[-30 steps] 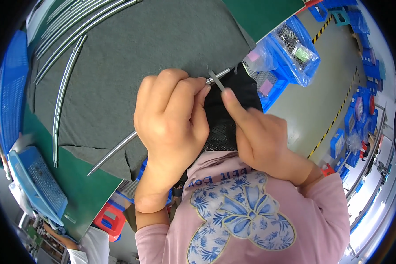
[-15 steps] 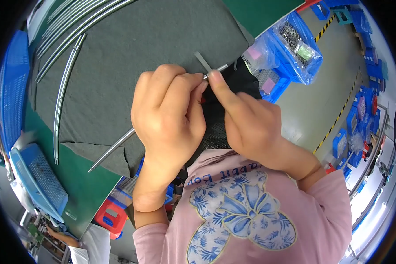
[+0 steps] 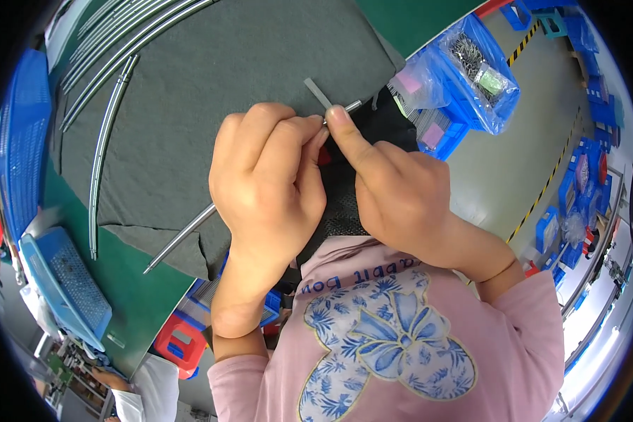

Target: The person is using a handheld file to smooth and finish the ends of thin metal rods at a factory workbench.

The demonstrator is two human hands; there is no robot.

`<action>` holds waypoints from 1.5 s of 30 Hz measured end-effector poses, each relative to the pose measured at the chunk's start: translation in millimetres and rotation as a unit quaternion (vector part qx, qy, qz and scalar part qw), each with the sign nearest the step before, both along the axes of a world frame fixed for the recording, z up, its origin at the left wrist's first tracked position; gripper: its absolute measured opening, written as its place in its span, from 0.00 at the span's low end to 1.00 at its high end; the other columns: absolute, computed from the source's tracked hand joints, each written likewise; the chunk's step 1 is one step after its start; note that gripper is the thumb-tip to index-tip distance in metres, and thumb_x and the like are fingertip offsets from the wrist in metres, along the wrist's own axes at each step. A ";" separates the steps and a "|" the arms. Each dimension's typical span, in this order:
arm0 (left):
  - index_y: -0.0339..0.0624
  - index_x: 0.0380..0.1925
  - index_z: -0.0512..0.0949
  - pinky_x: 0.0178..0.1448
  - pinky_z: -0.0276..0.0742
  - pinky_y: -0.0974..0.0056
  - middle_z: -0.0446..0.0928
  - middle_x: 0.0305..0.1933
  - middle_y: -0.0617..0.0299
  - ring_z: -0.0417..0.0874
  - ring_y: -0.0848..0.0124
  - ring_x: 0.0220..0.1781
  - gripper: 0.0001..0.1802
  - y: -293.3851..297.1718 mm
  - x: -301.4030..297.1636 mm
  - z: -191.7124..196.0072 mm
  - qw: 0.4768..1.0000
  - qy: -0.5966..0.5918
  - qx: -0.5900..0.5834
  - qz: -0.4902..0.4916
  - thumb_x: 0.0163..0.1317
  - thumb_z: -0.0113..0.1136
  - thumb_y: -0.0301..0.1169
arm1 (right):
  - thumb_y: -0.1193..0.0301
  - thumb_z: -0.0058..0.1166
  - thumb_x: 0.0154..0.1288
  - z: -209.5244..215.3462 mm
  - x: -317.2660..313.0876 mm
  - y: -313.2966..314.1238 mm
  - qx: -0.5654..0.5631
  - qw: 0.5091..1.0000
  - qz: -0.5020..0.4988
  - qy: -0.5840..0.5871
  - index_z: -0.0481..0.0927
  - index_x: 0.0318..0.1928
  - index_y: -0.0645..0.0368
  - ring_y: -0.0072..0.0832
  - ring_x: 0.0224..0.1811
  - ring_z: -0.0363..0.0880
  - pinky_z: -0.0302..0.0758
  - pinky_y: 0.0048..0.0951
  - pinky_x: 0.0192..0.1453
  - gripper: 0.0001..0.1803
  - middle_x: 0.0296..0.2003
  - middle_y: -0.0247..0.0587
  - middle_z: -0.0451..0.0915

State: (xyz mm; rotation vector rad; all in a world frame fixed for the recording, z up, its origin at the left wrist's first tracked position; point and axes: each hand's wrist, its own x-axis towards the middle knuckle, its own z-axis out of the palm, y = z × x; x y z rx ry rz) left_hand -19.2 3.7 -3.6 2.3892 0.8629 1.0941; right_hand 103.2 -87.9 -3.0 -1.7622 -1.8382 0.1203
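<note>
My left hand point(image 3: 264, 169) is closed around a thin metal rod point(image 3: 179, 239). The rod runs slantwise under the palm, its lower end sticking out to the left of the wrist. Past the fingertips, a bright metal end piece point(image 3: 354, 107) points up to the right. My right hand point(image 3: 401, 186) is closed, with one finger's tip pressed at a narrow flat grey metal strip point(image 3: 316, 91), right beside the left fingertips. The strip's far end stands free above the grey cloth point(image 3: 176, 126). The exact contact between strip and rod is hidden by the fingers.
Several long metal tubes point(image 3: 109, 133) lie on the cloth at left, over a green table point(image 3: 144, 309). Blue baskets point(image 3: 70, 281) stand at the left edge. A blue bin of small metal parts point(image 3: 471, 60) sits at upper right. Another person's sleeve point(image 3: 151, 394) shows lower left.
My right hand and the flat strip have shifted slightly left and up. The left hand still grips the rod in nearly the same place.
</note>
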 end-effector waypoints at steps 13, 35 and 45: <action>0.39 0.23 0.76 0.27 0.65 0.66 0.71 0.25 0.62 0.69 0.66 0.24 0.09 0.4 1.0 2.9 1.000 -0.005 -0.004 -0.002 0.38 0.63 0.18 | 0.84 0.48 0.45 -0.5 6.0 -23.6 -0.015 1.000 -0.002 -0.016 0.74 0.54 0.63 0.28 0.10 0.59 0.59 0.28 0.14 0.30 0.14 0.34 0.61; 0.40 0.23 0.76 0.27 0.64 0.66 0.72 0.25 0.62 0.70 0.66 0.24 0.08 0.1 -5.0 1.2 1.000 0.021 -0.019 0.000 0.40 0.64 0.20 | 0.73 0.62 0.54 -42.9 18.3 15.7 0.102 0.849 -0.225 0.467 0.75 0.28 0.63 0.09 0.15 0.59 0.56 0.14 0.19 0.09 0.13 0.23 0.65; 0.40 0.24 0.76 0.27 0.65 0.65 0.71 0.25 0.61 0.70 0.64 0.24 0.08 2.3 -0.4 -3.2 1.000 0.016 -0.002 -0.005 0.41 0.64 0.20 | 0.71 0.62 0.50 -18.3 5.3 36.3 0.104 0.953 -0.134 0.251 0.74 0.23 0.58 0.32 0.13 0.71 0.66 0.26 0.17 0.09 0.14 0.39 0.71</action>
